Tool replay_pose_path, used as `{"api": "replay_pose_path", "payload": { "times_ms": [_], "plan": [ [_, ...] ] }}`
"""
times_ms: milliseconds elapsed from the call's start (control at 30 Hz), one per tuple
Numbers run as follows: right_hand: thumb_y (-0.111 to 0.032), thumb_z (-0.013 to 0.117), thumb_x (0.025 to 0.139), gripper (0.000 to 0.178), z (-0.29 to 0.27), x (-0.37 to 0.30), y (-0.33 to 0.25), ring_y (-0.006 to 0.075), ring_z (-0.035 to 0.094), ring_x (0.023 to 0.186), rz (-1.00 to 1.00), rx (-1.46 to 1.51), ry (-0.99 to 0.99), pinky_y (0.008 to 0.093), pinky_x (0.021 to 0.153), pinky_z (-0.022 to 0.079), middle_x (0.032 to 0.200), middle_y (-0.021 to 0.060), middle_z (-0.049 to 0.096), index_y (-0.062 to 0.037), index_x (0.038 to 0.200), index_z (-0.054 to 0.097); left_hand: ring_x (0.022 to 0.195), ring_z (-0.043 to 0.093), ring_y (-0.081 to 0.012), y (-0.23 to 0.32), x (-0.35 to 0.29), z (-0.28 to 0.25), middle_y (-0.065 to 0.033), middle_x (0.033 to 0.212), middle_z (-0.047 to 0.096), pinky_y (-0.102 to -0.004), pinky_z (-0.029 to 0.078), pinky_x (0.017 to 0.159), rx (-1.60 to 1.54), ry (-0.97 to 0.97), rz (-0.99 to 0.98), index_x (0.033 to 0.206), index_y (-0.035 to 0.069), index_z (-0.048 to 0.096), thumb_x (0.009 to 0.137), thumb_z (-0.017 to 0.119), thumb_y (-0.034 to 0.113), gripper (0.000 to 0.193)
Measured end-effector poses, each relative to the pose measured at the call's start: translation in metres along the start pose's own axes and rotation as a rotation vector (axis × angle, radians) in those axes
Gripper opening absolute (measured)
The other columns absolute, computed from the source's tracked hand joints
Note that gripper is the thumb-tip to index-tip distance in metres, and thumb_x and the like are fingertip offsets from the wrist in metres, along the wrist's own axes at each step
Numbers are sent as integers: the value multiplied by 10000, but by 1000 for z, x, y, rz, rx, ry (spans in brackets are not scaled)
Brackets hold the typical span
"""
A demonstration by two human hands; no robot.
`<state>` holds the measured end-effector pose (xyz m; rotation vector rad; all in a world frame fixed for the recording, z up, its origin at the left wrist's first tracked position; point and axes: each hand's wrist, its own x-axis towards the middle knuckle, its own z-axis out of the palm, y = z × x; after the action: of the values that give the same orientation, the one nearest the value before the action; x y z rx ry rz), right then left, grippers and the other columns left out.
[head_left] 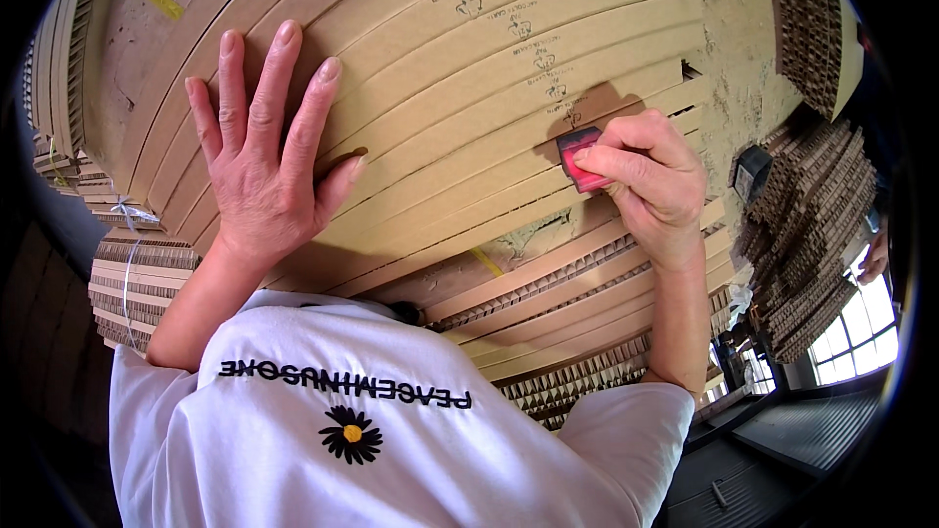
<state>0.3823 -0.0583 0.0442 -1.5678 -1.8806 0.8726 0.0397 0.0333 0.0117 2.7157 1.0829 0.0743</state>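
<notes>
My left hand (pixel 262 152) lies flat with fingers spread on a fanned stack of brown cardboard strips (pixel 460 68), pressing them down. My right hand (pixel 650 176) grips a small stamp (pixel 577 158) with a red pad and dark top, held against the edge of one strip. A row of dark printed marks runs diagonally across the strips above the stamp. My white shirt with a black flower print fills the lower part of the view.
Bundles of corrugated cardboard (pixel 812 225) are stacked at the right, more tied bundles (pixel 132 274) at the left. A small black device (pixel 751 174) sits near the right stack. Another person's hand (pixel 873 259) shows at the far right. Windows (pixel 856 332) are at the lower right.
</notes>
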Motion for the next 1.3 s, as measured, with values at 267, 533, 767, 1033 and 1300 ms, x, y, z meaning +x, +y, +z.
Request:
{"api": "replay_pose_path", "payload": {
  "times_ms": [267,533,767,1033,1300],
  "plan": [
    [90,710,666,339,4,-2,10,201,648,719,-18,37,4,300,588,511,891,37,661,-106,936,773,1557,231,-468,0,-2,2,-208,1638,380,-589,64,1262,-21,18,3,1503,77,515,983,598,447,643],
    [116,717,699,329,9,-7,11,214,665,728,13,85,30,298,605,526,917,48,664,-99,944,762,1497,340,-527,15,-27,-11,-176,1508,565,-640,115,1258,-267,46,136,1196,89,666,950,666,276,309],
    [131,728,754,309,4,-11,-7,161,669,802,133,239,79,271,674,522,973,44,663,-68,987,764,1498,387,-433,53,-80,13,-33,1527,557,-658,132,1258,-263,-129,399,1235,130,709,796,767,297,473],
    [47,811,791,237,3,-36,-20,146,625,888,174,346,181,257,771,529,978,39,627,-67,997,791,1492,408,-394,59,-82,19,0,1538,541,-639,133,1266,-210,-47,363,1242,162,716,820,724,281,439],
    [71,808,735,288,16,-38,-13,177,630,807,57,193,33,284,654,517,926,38,632,-85,977,792,1480,422,-395,58,-84,20,14,1517,552,-643,143,1265,-213,-40,369,1245,181,704,833,727,280,425]
  ]
}}
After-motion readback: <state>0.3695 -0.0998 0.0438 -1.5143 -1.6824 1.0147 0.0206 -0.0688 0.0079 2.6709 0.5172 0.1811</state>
